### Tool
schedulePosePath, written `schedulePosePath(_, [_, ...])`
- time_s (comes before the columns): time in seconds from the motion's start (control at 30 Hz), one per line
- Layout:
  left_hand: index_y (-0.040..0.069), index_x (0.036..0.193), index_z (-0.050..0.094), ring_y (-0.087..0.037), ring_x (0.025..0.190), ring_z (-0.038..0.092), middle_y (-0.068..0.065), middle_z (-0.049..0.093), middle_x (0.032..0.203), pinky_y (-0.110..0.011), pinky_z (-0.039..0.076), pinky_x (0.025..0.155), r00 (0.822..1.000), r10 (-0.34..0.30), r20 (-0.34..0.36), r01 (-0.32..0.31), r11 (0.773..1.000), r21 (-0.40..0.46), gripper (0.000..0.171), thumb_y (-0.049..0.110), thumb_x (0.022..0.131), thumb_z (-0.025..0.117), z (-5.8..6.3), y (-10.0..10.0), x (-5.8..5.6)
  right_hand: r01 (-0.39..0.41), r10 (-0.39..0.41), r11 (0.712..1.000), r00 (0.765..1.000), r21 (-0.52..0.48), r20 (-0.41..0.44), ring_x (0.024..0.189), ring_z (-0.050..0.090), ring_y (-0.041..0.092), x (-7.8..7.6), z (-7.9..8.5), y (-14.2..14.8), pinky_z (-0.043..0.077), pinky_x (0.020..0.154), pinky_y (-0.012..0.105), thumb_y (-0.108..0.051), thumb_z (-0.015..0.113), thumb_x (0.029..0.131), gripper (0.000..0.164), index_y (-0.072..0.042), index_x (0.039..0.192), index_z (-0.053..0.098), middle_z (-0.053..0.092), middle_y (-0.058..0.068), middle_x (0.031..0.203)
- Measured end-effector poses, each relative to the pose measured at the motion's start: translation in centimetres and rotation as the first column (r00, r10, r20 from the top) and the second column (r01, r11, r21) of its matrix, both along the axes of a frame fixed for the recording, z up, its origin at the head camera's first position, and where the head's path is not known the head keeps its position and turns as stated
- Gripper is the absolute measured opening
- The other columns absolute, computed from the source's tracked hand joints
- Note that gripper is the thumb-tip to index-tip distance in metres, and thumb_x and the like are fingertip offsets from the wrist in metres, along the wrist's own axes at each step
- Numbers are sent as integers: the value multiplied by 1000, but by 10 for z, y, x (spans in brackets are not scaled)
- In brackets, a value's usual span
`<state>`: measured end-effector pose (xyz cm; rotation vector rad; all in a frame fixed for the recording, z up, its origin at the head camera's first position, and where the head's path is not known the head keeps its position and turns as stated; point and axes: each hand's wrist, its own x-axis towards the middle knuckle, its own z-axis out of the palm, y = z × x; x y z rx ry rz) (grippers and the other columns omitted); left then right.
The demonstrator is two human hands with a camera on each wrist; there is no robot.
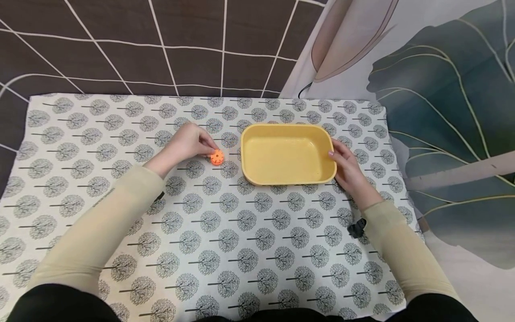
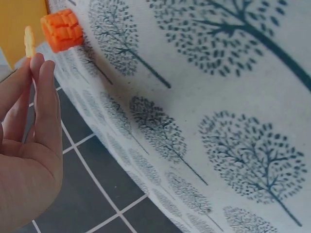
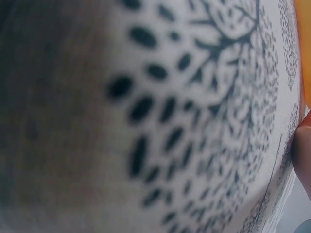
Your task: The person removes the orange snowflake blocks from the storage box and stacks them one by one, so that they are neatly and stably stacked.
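My left hand [image 1: 189, 144] is left of the yellow basin, pinching a thin orange notched disc [image 2: 29, 41] between thumb and fingertips. Beside that disc, in the left wrist view, a short stack of orange notched discs [image 2: 62, 30] stands on the cloth. From the head view the held disc and the stack overlap as one orange shape [image 1: 217, 156]. With thumb on the rim and fingers outside, my right hand [image 1: 349, 169] grips the right end of the yellow rectangular basin [image 1: 287, 180]. The right wrist view catches only a finger [image 3: 303, 153] against the basin's edge.
A white cloth [image 1: 245, 241] printed with grey trees covers the table. Behind it hangs a dark sheet with white grid lines [image 1: 193, 67]. To the right is a curtain with large leaf prints [image 1: 454, 112]. A black wrist mount [image 1: 356, 228] is on the right wrist.
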<state>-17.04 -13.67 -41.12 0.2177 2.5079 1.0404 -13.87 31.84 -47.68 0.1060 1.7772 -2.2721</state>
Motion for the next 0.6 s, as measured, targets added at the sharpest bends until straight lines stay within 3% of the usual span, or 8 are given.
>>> schedulePosePath(0.23, [4, 100, 81, -13, 79, 68, -16, 80, 109, -33, 58, 86, 1000, -7, 10, 7, 999, -37, 8, 7, 92, 81, -4, -1, 1, 2, -2, 1000, 1000, 3, 26, 117, 65, 10, 1, 1, 0, 59, 101, 19, -2, 50, 109, 35, -21, 137, 59, 62, -5, 136])
schedulePosePath(0.47, [4, 102, 82, -11, 73, 68, -18, 80, 108, -22, 57, 74, 999, 30, 33, -29, 999, -15, 11, 5, 92, 81, -6, -2, 1, 2, -2, 1000, 1000, 1, 31, 117, 65, 10, 1, 1, 0, 59, 101, 19, -2, 51, 109, 34, -21, 135, 60, 63, -5, 135])
schedulePosePath(0.6, [3, 104, 81, -11, 73, 71, -19, 80, 112, -22, 59, 71, 999, 28, 46, -28, 1000, -7, 11, 6, 92, 80, -8, -3, 1, 3, -3, 1000, 1000, -6, 23, 117, 65, 10, 1, 1, 0, 59, 101, 19, -1, 50, 109, 35, -22, 134, 62, 63, -5, 136])
